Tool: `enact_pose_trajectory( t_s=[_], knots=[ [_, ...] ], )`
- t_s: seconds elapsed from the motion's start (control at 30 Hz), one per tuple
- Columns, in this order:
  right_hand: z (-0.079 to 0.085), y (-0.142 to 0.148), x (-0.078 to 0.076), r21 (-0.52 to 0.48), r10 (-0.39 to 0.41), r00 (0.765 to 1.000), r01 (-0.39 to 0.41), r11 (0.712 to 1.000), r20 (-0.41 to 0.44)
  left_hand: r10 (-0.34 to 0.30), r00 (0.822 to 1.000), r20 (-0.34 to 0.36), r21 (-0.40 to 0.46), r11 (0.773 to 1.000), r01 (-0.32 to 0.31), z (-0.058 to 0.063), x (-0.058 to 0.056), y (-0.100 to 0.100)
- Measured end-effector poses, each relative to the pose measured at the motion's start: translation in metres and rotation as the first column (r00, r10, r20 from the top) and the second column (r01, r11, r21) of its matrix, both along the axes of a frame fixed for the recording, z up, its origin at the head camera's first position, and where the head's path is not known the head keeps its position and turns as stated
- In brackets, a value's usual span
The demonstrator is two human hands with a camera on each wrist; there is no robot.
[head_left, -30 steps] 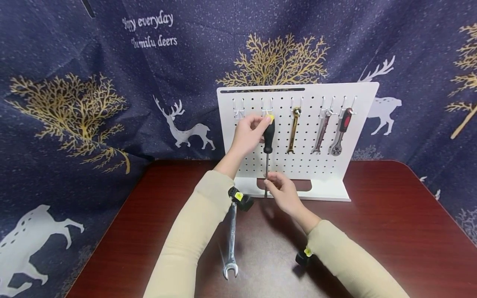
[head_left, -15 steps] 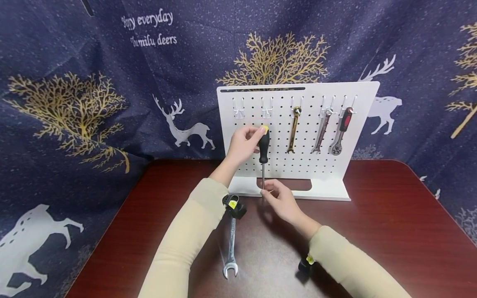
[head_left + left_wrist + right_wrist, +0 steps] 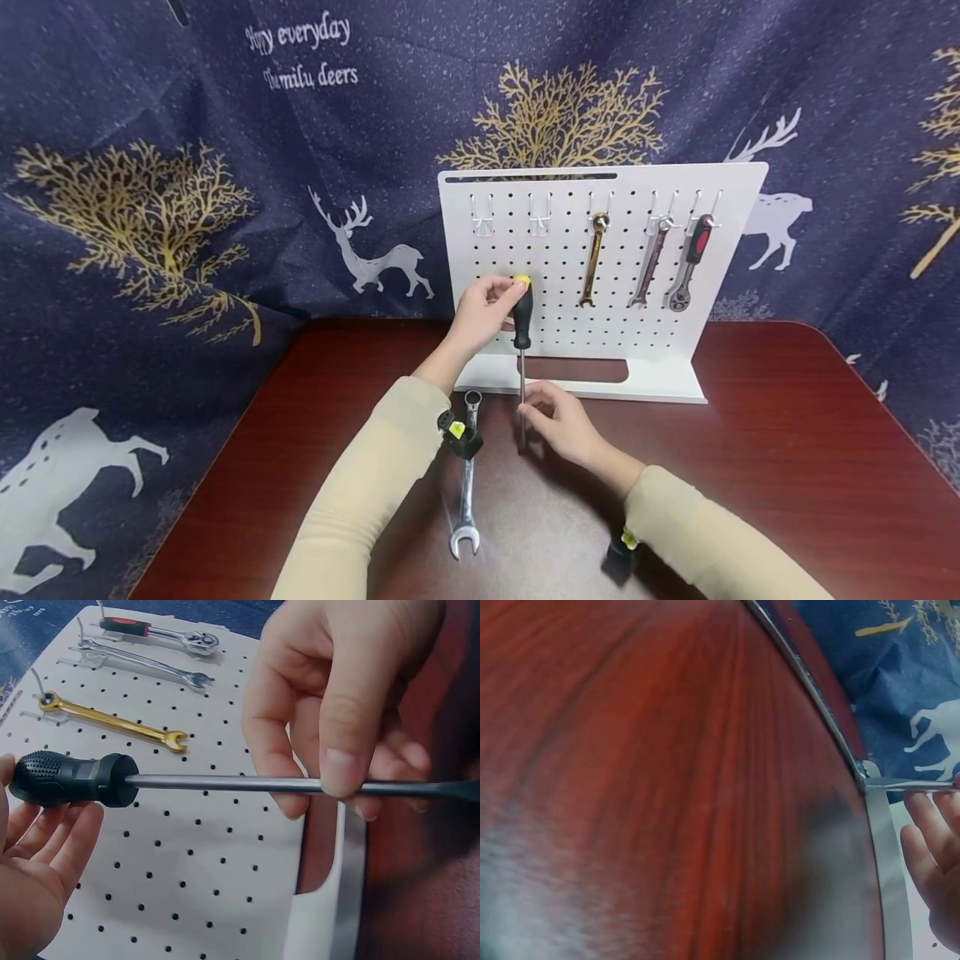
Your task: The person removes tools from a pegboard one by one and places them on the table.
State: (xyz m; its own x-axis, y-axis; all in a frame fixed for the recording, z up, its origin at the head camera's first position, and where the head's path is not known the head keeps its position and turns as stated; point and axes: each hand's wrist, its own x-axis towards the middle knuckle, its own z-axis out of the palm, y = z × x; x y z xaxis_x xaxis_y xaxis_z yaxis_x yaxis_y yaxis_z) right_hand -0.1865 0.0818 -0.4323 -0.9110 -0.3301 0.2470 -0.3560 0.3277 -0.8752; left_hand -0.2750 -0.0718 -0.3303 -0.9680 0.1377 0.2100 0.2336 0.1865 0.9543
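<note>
The left hand [image 3: 480,315] is gripping a screwdriver [image 3: 522,337] near the top of its black handle [image 3: 71,778], the thumb lying by the yellow end [image 3: 522,281] and the fingers curling behind. The right hand [image 3: 561,425] is pinching the metal shaft [image 3: 225,782] lower down, between thumb and fingers. The screwdriver is standing almost upright in the air, flat tip down, in front of a white pegboard [image 3: 558,287]; whether the tip is touching the table [image 3: 787,467] is hard to tell.

Both arms are wearing long cream sleeves [image 3: 390,467], with a small black camera [image 3: 467,443] strapped at each wrist. Below the left wrist, a large silver wrench [image 3: 467,500] is lying on the dark red wooden table, its ring end pointing toward the pegboard's base and its open jaw toward the person. The wrist camera is covering part of it.

Beyond the hands, the pegboard is standing on the table, rows of small holes running across it. Three tools are hanging on its right half, from left to right: a gold wrench [image 3: 592,262], a slimmer silver wrench [image 3: 146,664] and a ratchet [image 3: 690,262] with a red and black handle. Two more wire hooks [image 3: 540,225] are sitting at upper left. Behind everything, a dark blue cloth [image 3: 405,100] is showing white deer and golden trees.
</note>
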Motion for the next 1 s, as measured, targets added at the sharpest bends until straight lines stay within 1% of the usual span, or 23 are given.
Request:
enact_pose_trajectory(
  t_s=[0.13,0.17,0.27,0.4,0.5,0.57,0.77,1.0],
  knots=[
    [0.017,-0.004,0.015,0.013,0.043,0.998,-0.044,0.999,0.045,-0.016,0.999,0.034,-0.003,1.0,0.016,-0.009,0.003,-0.004],
    [0.02,-0.004,0.018,0.002,0.058,0.997,-0.059,0.998,0.056,-0.017,0.999,0.043,-0.003,1.0,0.018,-0.011,0.003,-0.005],
    [0.015,-0.006,0.02,-0.028,0.094,0.991,-0.092,0.995,0.098,-0.021,0.998,0.062,-0.001,1.0,0.021,-0.016,0.006,-0.008],
    [-0.002,-0.008,0.017,-0.072,0.133,0.976,-0.122,0.99,0.172,-0.025,0.996,0.088,0.006,1.0,0.025,-0.022,0.009,-0.012],
    [-0.014,-0.009,0.017,-0.086,0.155,0.965,-0.139,0.987,0.213,-0.024,0.993,0.112,0.002,1.0,0.024,-0.028,0.011,-0.014],
    [-0.018,-0.009,0.018,-0.091,0.171,0.958,-0.154,0.984,0.229,-0.023,0.992,0.128,-0.009,1.0,0.024,-0.032,0.013,-0.016],
    [-0.021,-0.01,0.024,-0.097,0.221,0.937,-0.202,0.975,0.271,-0.009,0.986,0.167,-0.037,0.999,0.015,-0.043,0.017,-0.02],
    [-0.022,-0.012,0.031,-0.14,0.267,0.894,-0.232,0.963,0.359,0.013,0.977,0.211,-0.048,0.999,-0.003,-0.059,0.021,-0.025]
  ],
)
